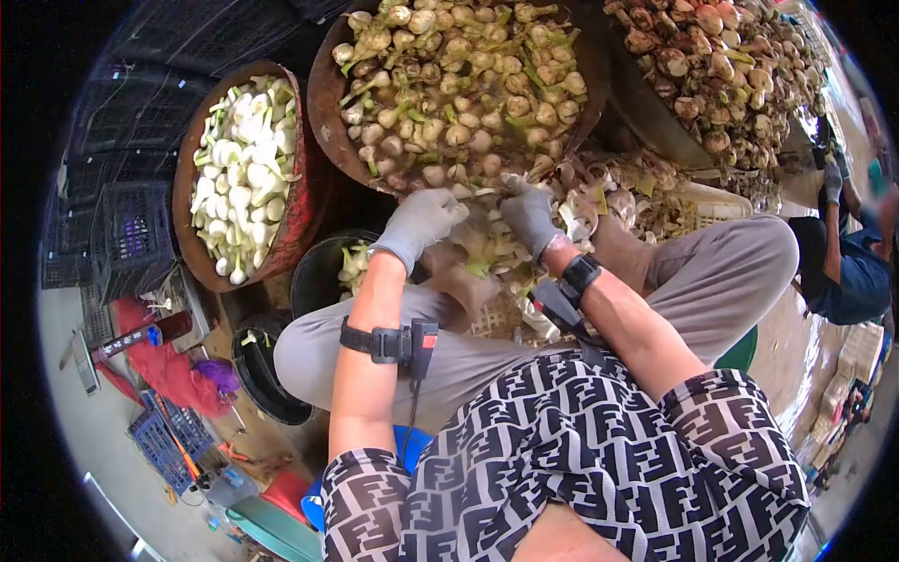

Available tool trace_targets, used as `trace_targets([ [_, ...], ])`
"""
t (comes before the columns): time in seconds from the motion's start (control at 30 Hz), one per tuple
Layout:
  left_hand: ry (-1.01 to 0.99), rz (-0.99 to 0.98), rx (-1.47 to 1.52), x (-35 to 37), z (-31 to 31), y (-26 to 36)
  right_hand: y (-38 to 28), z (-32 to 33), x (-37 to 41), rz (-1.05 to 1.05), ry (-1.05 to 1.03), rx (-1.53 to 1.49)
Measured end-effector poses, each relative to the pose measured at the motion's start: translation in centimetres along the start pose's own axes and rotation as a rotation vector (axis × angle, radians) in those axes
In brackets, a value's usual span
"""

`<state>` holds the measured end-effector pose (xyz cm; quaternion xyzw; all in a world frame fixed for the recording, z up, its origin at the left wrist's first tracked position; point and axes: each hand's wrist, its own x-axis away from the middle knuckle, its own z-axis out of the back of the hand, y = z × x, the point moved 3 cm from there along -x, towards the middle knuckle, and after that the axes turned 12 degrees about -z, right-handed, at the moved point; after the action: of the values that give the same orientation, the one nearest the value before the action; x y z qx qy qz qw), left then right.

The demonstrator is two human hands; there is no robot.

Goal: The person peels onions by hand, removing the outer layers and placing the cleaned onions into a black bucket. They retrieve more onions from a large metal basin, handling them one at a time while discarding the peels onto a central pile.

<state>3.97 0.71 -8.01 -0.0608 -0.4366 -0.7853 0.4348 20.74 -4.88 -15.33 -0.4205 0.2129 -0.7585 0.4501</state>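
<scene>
Both my hands wear grey gloves and meet over a heap of peelings (581, 201) in front of my knees. My left hand (423, 221) is closed around a pale bulb with green stalk. My right hand (530, 215) is closed too, gripping what looks like a small blade at the bulb; the blade is hard to make out. Just beyond them a big round basin (323, 103) holds several untrimmed bulbs with green stalks (464, 89). A rusty basin (300, 201) at the left holds trimmed white bulbs (245, 169).
A third heap of dirty bulbs (716, 70) lies at the top right. Black buckets (267, 375) stand by my left knee. Dark plastic crates (131, 234) are stacked at the left. Another person (847, 262) sits at the right edge.
</scene>
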Motion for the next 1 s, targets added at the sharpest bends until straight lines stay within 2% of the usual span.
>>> trace_targets([
  [0.07,-0.077,-0.055,-0.093,-0.4,-0.7,0.2,0.8,0.5,-0.3,-0.087,-0.064,-0.353],
  [0.17,-0.21,0.087,-0.022,-1.0,-3.7,-2.0,0.8,4.7,1.3,-0.177,-0.157,-0.52],
  [0.23,-0.306,0.087,-0.165,-1.7,-4.3,-1.5,2.9,7.8,1.2,-0.321,-0.155,-0.779],
  [0.3,-0.367,0.072,-0.285,-2.6,-6.2,-2.3,5.6,10.4,0.1,-0.254,-0.044,-0.743],
  [0.33,-0.417,0.054,-0.338,-3.4,-7.8,-3.4,11.2,9.9,-2.5,-0.169,0.028,-0.438],
  [0.43,-0.39,-0.034,-0.308,-5.8,-13.0,-6.3,11.5,9.4,-3.3,-0.339,-0.159,0.375],
  [0.47,-0.377,-0.011,-0.361,-6.2,-14.1,-7.3,12.8,7.1,-4.3,0.06,-0.495,1.016],
  [0.53,-0.332,0.005,-0.314,-7.2,-15.2,-7.1,12.7,4.3,-3.6,-0.257,-0.233,0.238],
  [0.57,-0.314,0.016,-0.288,-7.5,-16.1,-7.0,12.7,2.8,-3.5,-0.207,-0.33,0.228],
  [0.6,-0.379,0.036,-0.242,-9.4,-19.8,-9.4,12.8,1.3,-3.5,-0.159,-0.428,0.213],
  [0.7,-0.044,-0.065,-0.011,-9.4,-22.1,-10.0,7.9,2.4,-1.3,-0.324,-0.53,-0.019],
  [0.73,0.103,-0.163,-0.128,-12.1,-26.9,-12.5,8.1,1.1,-1.7,-0.133,-0.607,-0.348],
  [0.83,-0.174,0.255,0.04,-9.5,-20.4,-5.2,13.5,-2.4,-4.1,0.048,-0.59,-0.174],
  [0.87,-0.04,0.246,0.112,-9.4,-20.2,-4.6,13.7,-2.2,-4.6,0.111,-0.574,-0.065],
  [0.9,0.004,0.239,0.221,-9.5,-20.1,-3.9,14.2,-1.8,-5.0,0.172,-0.551,0.123],
  [0.97,0.093,0.227,0.44,-9.7,-19.4,-1.9,14.6,-0.9,-4.9,0.057,-0.453,0.238],
  [1.0,0.048,0.261,0.324,-9.2,-17.7,0.4,12.6,1.5,-3.7,-0.119,-0.377,0.166],
])
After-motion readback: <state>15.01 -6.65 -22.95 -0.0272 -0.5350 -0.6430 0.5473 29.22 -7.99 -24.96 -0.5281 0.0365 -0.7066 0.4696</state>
